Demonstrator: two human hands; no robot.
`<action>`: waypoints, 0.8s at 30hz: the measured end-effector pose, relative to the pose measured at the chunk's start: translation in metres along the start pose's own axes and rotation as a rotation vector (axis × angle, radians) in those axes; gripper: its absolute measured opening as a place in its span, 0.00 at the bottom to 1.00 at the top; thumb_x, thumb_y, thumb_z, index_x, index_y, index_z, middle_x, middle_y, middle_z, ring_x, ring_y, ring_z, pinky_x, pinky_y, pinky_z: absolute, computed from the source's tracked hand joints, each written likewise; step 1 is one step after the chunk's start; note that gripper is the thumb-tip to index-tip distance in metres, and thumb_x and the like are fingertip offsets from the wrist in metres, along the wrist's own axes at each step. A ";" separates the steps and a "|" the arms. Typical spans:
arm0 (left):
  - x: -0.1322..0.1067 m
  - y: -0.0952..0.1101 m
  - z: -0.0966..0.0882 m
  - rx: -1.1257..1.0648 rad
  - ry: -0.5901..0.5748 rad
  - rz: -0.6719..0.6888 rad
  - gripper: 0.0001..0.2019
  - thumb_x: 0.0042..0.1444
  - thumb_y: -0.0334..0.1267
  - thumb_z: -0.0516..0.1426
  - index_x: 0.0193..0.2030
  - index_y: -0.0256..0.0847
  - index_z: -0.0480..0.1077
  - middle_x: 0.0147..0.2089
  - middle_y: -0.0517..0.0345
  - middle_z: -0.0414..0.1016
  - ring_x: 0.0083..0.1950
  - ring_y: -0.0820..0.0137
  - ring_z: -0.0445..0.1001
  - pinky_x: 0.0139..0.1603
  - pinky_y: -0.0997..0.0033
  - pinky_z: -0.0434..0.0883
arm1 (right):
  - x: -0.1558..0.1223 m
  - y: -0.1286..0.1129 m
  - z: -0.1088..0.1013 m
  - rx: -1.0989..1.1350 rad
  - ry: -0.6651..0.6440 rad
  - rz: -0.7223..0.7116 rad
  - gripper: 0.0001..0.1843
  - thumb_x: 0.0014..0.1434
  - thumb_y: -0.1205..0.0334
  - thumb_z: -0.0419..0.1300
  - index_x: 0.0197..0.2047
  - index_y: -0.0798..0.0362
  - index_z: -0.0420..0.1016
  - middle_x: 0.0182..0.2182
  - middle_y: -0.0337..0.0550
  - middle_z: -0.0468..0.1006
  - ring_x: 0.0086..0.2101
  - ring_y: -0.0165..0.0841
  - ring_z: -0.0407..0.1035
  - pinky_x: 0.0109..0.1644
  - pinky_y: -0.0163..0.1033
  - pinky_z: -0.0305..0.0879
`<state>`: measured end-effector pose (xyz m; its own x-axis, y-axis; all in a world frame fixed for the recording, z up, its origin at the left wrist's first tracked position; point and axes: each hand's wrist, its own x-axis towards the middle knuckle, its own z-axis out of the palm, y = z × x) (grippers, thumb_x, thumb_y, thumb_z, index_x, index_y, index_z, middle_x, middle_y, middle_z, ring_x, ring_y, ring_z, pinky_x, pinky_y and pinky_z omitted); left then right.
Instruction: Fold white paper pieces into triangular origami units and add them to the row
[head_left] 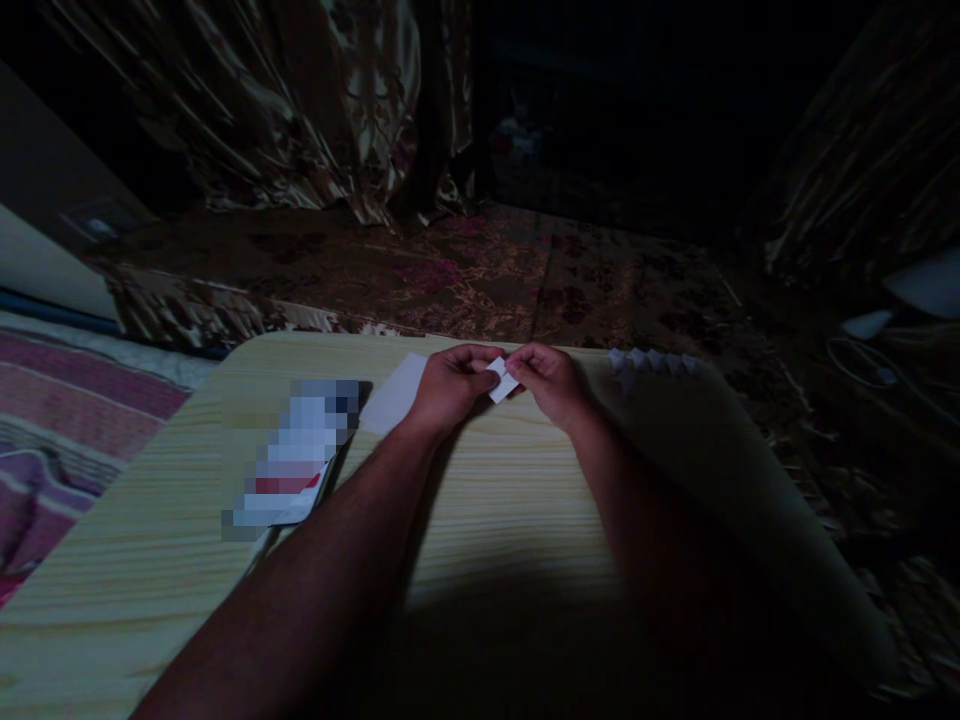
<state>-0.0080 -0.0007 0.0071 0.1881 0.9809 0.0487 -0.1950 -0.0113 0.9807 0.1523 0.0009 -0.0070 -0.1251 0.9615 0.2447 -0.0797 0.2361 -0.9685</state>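
Observation:
Between my two hands is a small white piece of paper [500, 382], held above the far part of the wooden table. My left hand [456, 385] pinches it from the left, thumb on top. From the right, my right hand [547, 380] grips its upper edge between thumb and fingers. The paper looks folded, but the dim light hides the creases. Beside my left hand lie flat white paper sheets [393, 394]. Past my right hand, several small folded paper pieces [656, 362] sit in a row near the far edge, with one pointed piece [624, 381] just in front.
On the left of the wooden table [510, 530] lies a blurred, phone-like object [292, 460]. A striped cloth [67, 430] is beyond the left edge. Patterned fabric [465, 265] and curtains [360, 90] stand behind. A white cable [870, 365] hangs at the right.

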 end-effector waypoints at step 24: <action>-0.003 -0.005 0.007 0.157 0.017 0.080 0.16 0.41 0.37 0.65 0.39 0.35 0.73 0.29 0.57 0.76 0.25 0.75 0.70 0.26 0.76 0.66 | 0.001 -0.004 0.006 -0.079 0.129 0.001 0.11 0.48 0.57 0.65 0.30 0.54 0.72 0.26 0.39 0.76 0.28 0.28 0.70 0.31 0.34 0.65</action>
<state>-0.0012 -0.0048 0.0036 0.1612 0.9789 0.1256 -0.0552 -0.1181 0.9915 0.1466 -0.0003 -0.0022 0.0032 0.9707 0.2403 -0.0010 0.2403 -0.9707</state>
